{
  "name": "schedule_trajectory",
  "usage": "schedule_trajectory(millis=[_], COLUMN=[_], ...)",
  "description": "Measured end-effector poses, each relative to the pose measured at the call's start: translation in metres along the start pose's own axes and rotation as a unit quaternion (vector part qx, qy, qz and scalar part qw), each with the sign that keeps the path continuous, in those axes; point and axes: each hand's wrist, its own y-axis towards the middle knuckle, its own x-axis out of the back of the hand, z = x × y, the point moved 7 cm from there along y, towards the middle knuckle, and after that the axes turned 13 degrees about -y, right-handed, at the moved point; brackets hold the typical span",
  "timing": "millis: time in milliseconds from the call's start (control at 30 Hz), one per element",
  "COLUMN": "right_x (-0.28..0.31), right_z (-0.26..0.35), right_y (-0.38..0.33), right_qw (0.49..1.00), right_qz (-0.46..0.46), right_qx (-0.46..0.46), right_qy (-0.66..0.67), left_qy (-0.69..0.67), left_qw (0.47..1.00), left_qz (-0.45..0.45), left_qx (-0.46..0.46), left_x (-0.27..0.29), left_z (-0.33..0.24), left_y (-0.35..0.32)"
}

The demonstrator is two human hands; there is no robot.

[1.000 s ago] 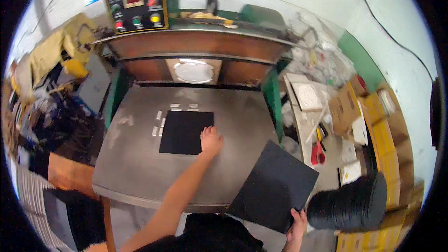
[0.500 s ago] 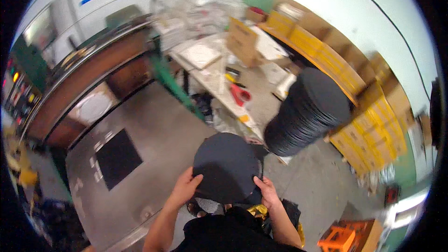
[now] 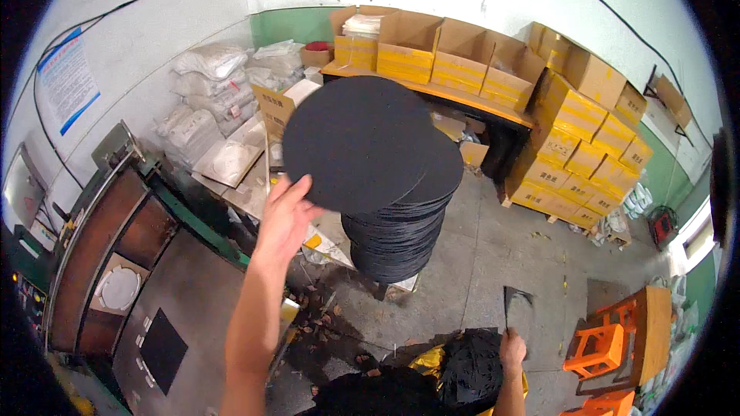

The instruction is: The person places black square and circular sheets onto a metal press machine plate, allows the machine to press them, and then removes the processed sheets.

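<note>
My left hand grips the near left edge of a flat black disc. That disc lies over, or just above, the top of a tall stack of black discs at the table corner, offset to the left. Whether it touches the stack I cannot tell. At the lower right, my right hand is closed on a thin black scrap, which sticks up from the fist. Beside that hand, a heap of black scraps fills a yellow sack.
A press stands at the left, with a black square sheet on its metal bed. Plastic-wrapped bundles lie behind the table. Cardboard boxes are stacked at the back right. Orange stools stand at the right.
Both hands held the disc in front of me. The left has carried it to the stack; the right has let go and moved right, now holding a scrap. My view has turned right.
</note>
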Motion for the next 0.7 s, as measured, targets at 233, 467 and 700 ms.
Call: schedule_trajectory(millis=[233,467,700], right_x=[-0.173,-0.329,-0.348], right_z=[-0.124,-0.008,0.153], right_y=[-0.058,-0.103,-0.055], right_qw=[0.966,0.885,0.707], right_qz=[-0.079,0.425,0.190], right_qx=[-0.048,0.177,0.643], right_qy=[-0.241,-0.070,-0.224], left_qy=[0.068,0.059,0.147], left_qw=[0.991,0.989,0.983], left_qz=[-0.027,-0.026,-0.106], left_qx=[0.109,0.136,0.006], left_x=[-0.026,-0.026,0.041], left_z=[0.056,0.047,-0.010], left_y=[0.048,0.041,-0.058])
